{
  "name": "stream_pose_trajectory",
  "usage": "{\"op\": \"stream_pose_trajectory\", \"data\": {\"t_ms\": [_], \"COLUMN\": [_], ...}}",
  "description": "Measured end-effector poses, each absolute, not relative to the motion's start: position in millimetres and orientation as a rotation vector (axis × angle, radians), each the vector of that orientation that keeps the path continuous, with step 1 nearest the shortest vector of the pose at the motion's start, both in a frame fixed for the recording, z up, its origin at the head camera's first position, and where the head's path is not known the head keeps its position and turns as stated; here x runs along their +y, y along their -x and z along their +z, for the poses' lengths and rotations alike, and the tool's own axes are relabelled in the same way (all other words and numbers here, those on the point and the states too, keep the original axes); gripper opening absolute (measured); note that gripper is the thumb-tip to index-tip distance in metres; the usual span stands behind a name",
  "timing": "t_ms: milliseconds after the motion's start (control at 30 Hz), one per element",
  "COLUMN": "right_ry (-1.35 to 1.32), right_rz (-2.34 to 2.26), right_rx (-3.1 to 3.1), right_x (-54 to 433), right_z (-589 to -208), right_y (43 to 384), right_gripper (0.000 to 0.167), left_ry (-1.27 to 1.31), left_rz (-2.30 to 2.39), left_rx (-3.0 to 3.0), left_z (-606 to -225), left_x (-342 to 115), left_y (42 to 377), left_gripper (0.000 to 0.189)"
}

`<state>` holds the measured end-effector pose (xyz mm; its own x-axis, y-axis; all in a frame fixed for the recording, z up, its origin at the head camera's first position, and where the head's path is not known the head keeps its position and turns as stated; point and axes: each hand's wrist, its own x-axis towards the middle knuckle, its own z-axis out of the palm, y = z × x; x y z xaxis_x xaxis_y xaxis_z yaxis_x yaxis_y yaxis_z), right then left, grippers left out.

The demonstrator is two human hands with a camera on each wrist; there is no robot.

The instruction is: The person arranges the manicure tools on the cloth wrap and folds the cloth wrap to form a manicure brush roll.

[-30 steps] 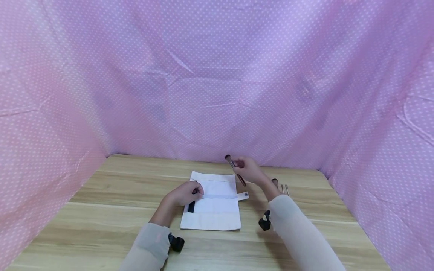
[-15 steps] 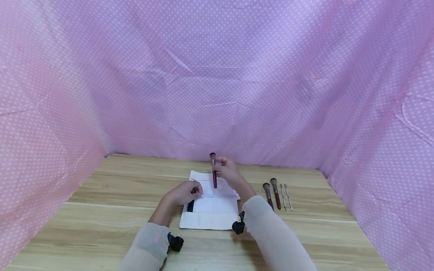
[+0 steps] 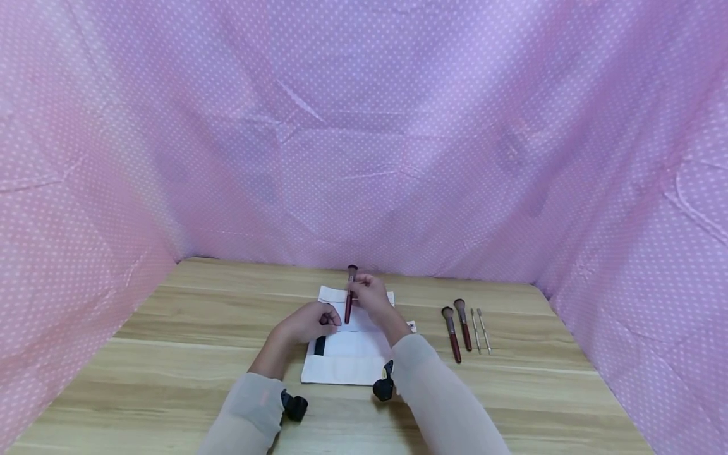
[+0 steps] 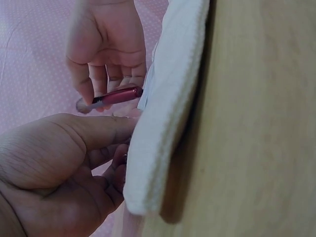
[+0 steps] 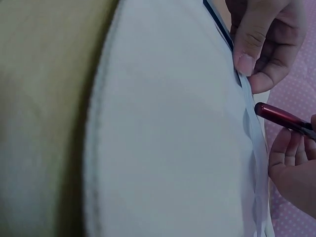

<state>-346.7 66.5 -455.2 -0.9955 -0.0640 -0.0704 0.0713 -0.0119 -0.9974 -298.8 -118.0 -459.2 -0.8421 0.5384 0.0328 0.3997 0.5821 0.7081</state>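
Observation:
A white cloth brush roll (image 3: pixel 357 371) lies unfolded on the table, with an elastic band (image 5: pixel 253 126) across it and a dark strip (image 3: pixel 320 345) along its left side. At the roll's left part, my left hand (image 3: pixel 308 321) pinches the elastic band between thumb and fingertip. My right hand (image 3: pixel 374 298) holds a makeup brush (image 3: pixel 349 306) by thumb and fingers over the roll. Its dark bristles point up and away; the red handle end (image 5: pixel 274 116) is close to the band, just beside my left fingertips.
Right of the roll lie two more red-handled makeup brushes (image 3: pixel 452 335) and two thin metal tools (image 3: pixel 479 332) on the wooden table (image 3: pixel 540 379). A pink dotted cloth (image 3: pixel 364 158) hangs behind and at both sides. The roll's snap tab (image 3: pixel 412 326) sticks out to the right.
My right hand has carried the brush leftward from the roll's right side, turned it more upright and lowered it toward the band. The left hand has stayed in place.

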Motion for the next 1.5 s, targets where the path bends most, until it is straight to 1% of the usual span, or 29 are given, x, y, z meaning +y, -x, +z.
{"op": "stream_pose_trajectory", "data": {"t_ms": [200,433,533,633,767,800,900,967,1167,1267,1367,1433,1500], "right_ry": [-0.049,-0.072,-0.066,-0.029,0.048,0.065,0.116,0.136,0.197,0.211,0.217,0.229,0.242], "right_rz": [-2.167,-2.151,-2.127,-2.093,-2.019,-1.998,-1.930,-1.880,-1.755,-1.746,-1.751,-1.753,-1.750], "right_rx": [2.119,2.111,2.120,2.140,2.178,2.189,2.227,2.244,2.270,2.265,2.257,2.255,2.252], "right_x": [61,63,65,67,69,69,68,69,73,74,75,76,77], "right_z": [-454,-455,-455,-456,-453,-454,-459,-460,-460,-459,-459,-458,-458], "right_y": [344,344,345,344,342,342,343,343,344,342,340,339,339], "right_gripper": [0.020,0.023,0.018,0.010,0.007,0.009,0.021,0.022,0.010,0.014,0.029,0.035,0.035], "left_ry": [-0.812,-0.771,-0.757,-0.745,-0.749,-0.749,-0.730,-0.723,-0.665,-0.649,-0.649,-0.652,-0.654], "left_rz": [1.096,1.090,1.088,1.069,1.044,1.043,1.049,1.061,1.098,1.092,1.080,1.078,1.081], "left_rx": [2.652,2.667,2.668,2.678,2.687,2.685,2.676,2.666,2.651,2.656,2.660,2.662,2.662], "left_z": [-461,-461,-461,-461,-461,-462,-462,-463,-463,-465,-466,-466,-467], "left_x": [-119,-117,-117,-116,-116,-115,-115,-115,-114,-114,-114,-114,-114], "left_y": [302,304,305,305,303,303,302,302,300,300,300,300,300], "left_gripper": [0.007,0.009,0.010,0.012,0.012,0.012,0.011,0.011,0.011,0.012,0.011,0.011,0.011]}}
